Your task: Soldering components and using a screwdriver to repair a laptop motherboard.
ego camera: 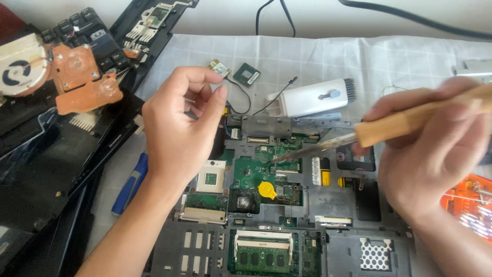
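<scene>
My right hand (435, 154) grips a soldering iron (405, 123) by its wooden handle. Its metal tip (279, 158) touches the green board in the middle of an opened laptop chassis (338, 205). My left hand (179, 128) hovers over the left part of the board, fingers curled, thumb and forefinger pinched together; whether anything thin is between them cannot be made out. A yellow coin cell (266, 190) and a bare processor socket (211, 177) lie just below the tip and my left hand. Memory modules (262, 251) sit at the bottom.
A copper heatsink with fan (56, 72) rests on black laptop parts at the left. A blue-handled screwdriver (130, 184) lies under my left wrist. Behind the board are a white brush tool (312, 98), a small chip (247, 75) and a wireless card (219, 67). An orange case (469, 205) is at right.
</scene>
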